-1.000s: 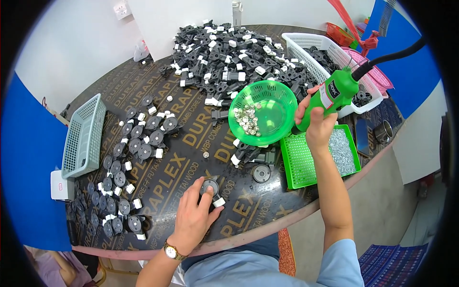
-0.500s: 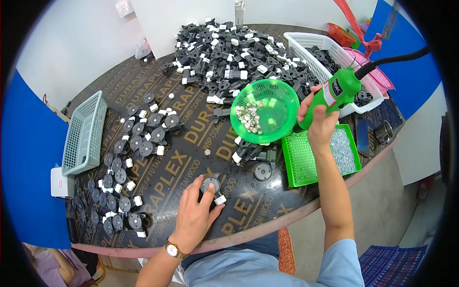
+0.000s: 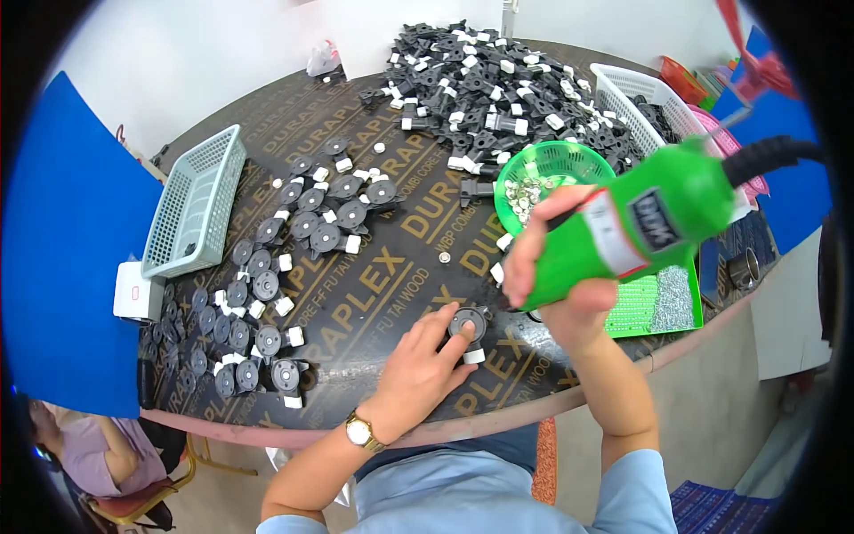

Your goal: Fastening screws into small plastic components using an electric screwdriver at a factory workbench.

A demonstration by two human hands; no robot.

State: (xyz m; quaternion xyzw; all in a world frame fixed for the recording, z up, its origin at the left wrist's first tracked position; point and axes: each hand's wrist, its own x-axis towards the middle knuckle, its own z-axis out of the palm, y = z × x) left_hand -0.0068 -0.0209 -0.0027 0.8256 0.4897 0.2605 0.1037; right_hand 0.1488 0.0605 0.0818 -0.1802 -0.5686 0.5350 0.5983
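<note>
My left hand (image 3: 416,367) is closed on a round black plastic part (image 3: 476,316) with a white block at its lower end. The part lies flat on the table, my thumb pressing on its disc and my fingers around its side. To the right, raised above the table, my right hand (image 3: 580,316) grips a green electric screwdriver (image 3: 576,260) with a thick black cord. Its nose points down and left toward the held part, apart from it. The driver's tip is hidden or blurred near my fingers.
Several assembled round parts (image 3: 307,224) lie on the left beside a pale basket (image 3: 236,191). A heap of black and white pieces (image 3: 485,98) stands at the back. Behind my right hand are a green bowl (image 3: 569,156) of small metal pieces and a green tray (image 3: 696,313) of screws.
My right hand has brought the screwdriver left, nearer the held part, off its place beside the green bowl. My left hand keeps the part in place; the whole view has shifted.
</note>
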